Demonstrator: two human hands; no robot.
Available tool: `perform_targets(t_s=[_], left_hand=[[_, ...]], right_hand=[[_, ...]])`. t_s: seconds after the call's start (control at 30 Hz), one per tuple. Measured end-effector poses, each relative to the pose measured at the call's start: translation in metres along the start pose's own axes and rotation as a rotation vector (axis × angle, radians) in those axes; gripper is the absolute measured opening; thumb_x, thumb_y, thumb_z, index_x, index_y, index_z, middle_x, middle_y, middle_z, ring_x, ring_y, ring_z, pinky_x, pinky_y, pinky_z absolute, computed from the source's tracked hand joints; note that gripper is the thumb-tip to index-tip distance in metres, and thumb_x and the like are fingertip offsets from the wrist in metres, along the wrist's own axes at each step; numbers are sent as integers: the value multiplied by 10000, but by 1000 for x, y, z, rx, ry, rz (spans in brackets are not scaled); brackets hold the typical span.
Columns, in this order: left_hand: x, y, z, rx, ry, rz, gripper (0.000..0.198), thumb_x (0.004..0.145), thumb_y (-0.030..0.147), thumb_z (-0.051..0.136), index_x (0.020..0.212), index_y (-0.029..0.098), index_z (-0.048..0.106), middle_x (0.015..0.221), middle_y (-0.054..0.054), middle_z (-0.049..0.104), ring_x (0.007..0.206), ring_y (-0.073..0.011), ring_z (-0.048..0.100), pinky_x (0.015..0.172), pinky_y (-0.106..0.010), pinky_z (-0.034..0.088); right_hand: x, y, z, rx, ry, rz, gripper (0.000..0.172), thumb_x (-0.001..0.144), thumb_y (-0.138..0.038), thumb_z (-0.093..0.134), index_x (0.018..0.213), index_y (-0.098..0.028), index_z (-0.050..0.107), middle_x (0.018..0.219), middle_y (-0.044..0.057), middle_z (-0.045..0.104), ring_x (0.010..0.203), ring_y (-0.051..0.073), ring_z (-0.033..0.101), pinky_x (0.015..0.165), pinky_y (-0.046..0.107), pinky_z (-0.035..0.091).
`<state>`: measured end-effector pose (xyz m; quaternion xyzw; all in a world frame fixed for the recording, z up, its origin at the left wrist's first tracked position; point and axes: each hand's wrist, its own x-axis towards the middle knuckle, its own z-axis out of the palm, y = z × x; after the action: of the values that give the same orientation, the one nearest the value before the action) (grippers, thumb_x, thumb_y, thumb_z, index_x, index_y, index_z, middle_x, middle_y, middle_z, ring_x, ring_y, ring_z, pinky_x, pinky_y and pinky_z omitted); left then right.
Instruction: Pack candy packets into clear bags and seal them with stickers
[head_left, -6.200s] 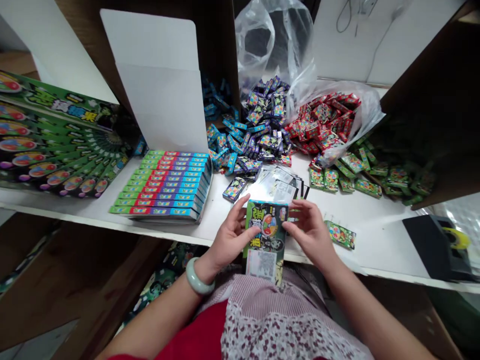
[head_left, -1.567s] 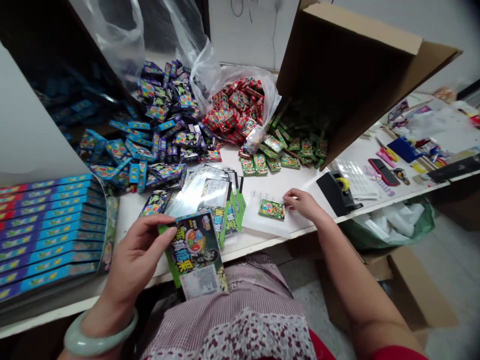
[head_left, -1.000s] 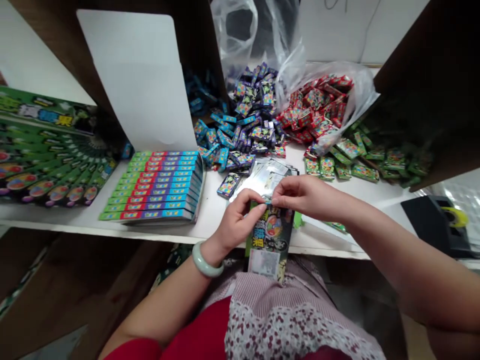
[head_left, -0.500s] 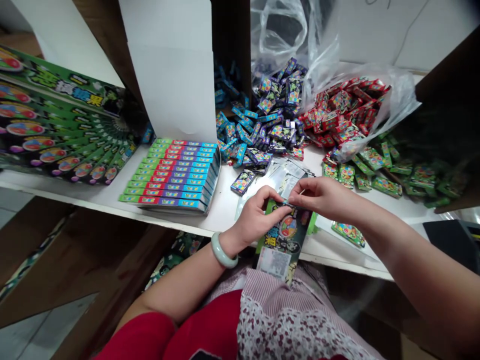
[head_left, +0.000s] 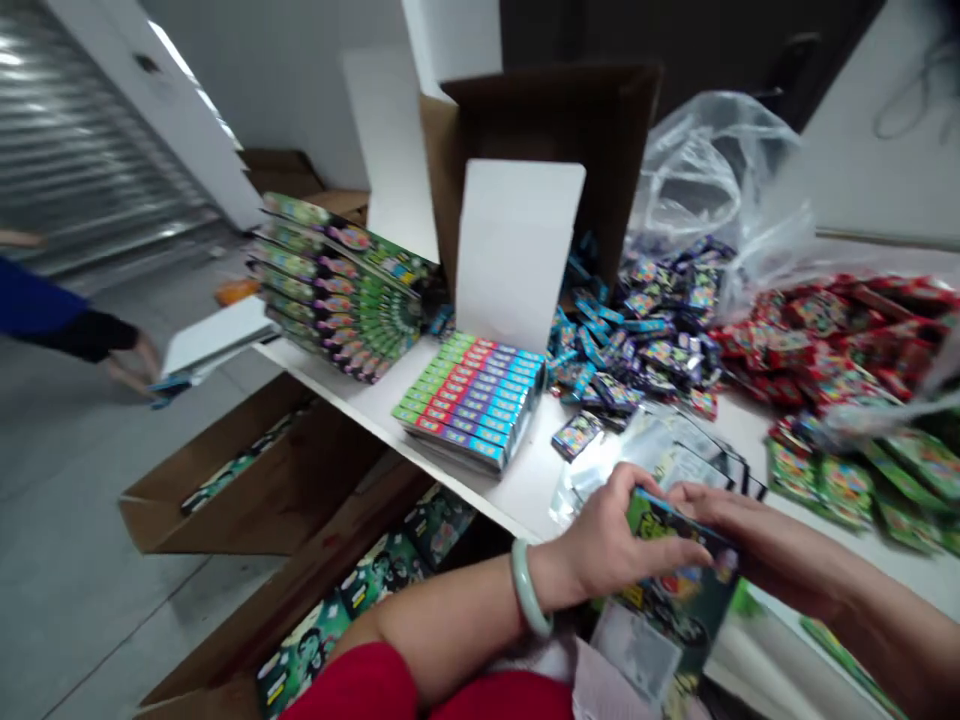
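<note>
Both of my hands are closed on a green printed packet point(head_left: 679, 595) at the table's front edge. My left hand point(head_left: 611, 545), a pale green bangle on its wrist, grips the packet's top from the left. From the right, my right hand point(head_left: 731, 530) pinches the same top edge. The packet hangs down toward my lap. Just behind my hands lies a stack of clear sleeves point(head_left: 667, 460).
On the white table point(head_left: 525, 470) lie a row of striped boxes point(head_left: 472, 400), a fan of green packets point(head_left: 337, 290), heaps of blue point(head_left: 637, 330), red point(head_left: 825, 340) and green point(head_left: 885, 470) small packs, an open carton point(head_left: 540, 140). Cartons point(head_left: 247, 490) stand on the floor. Another person's arm point(head_left: 75, 330) is at far left.
My head has turned left, so the floor, cartons and another person's arm now show. Both hands stay on the packet's top edge, lower and further right in the picture.
</note>
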<state>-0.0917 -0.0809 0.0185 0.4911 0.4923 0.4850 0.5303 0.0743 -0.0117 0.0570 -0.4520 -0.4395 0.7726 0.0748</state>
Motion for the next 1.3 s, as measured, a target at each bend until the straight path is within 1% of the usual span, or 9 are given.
perform_targets(t_s=[0.13,0.37,0.47,0.57,0.73,0.83,0.9,1.07,1.3], left_hand=[[2,-6,0,57,143,-69,466,593,431,851,827,206,517,716,37,523,682,-135,457,640,-279,387],[-32,-18,-23,-253,-129,-57,586,609,568,807,943,158,557,785,0,571,701,-140,549,675,-290,460],[-47,18,-49,-42,-70,292,288,795,371,705,954,162,587,839,-57,623,764,-173,615,736,-307,506],[-50,59,-77,385,-186,753,144,828,159,595,965,193,621,1033,-125,673,1006,-238,645,933,-356,497],[-46,64,-118,933,-207,949,243,858,126,550,1054,233,644,1194,-115,658,1214,-270,549,1091,-442,377],[-36,48,-162,1024,54,845,434,819,97,498,1236,202,555,1264,-122,603,1245,-274,498,1095,-483,353],[-20,39,-199,1100,306,597,385,841,72,413,1183,157,569,1159,-132,623,1139,-251,540,1022,-453,425],[26,24,-260,1270,213,306,196,860,114,477,971,143,636,1020,-120,636,1022,-258,557,955,-423,466],[40,25,-265,1326,105,283,168,909,245,510,941,149,644,976,-113,631,985,-255,558,948,-411,438]], right_hand=[[0,-5,13,-47,33,10,226,654,-421,737,683,-216,645,714,32,652,708,216,635,680,297,521],[-6,1,2,-55,73,-42,346,641,-543,711,763,-219,715,802,98,714,770,285,683,728,378,556],[-9,-3,1,-69,135,-47,462,605,-640,705,860,-259,759,997,132,731,1001,337,669,870,417,549],[-8,-12,23,-46,88,-80,442,643,-700,637,850,-328,758,1050,113,727,1121,332,624,960,425,514],[21,-36,71,-116,131,-165,511,587,-507,810,1029,-272,705,1174,101,697,1128,336,623,949,440,528],[53,-62,79,-214,143,-394,644,593,-486,821,1151,-225,633,1207,107,680,1104,324,632,898,417,556],[76,-80,79,-290,172,-549,634,635,-500,785,1174,-218,607,1183,97,688,1053,309,651,855,416,569],[123,-110,89,-536,252,-855,482,771,-419,656,1199,-206,587,1125,82,697,1008,275,654,901,439,526],[160,-123,114,-790,341,-1084,368,823,-288,569,1176,-186,591,1076,94,694,968,263,648,866,412,510]])
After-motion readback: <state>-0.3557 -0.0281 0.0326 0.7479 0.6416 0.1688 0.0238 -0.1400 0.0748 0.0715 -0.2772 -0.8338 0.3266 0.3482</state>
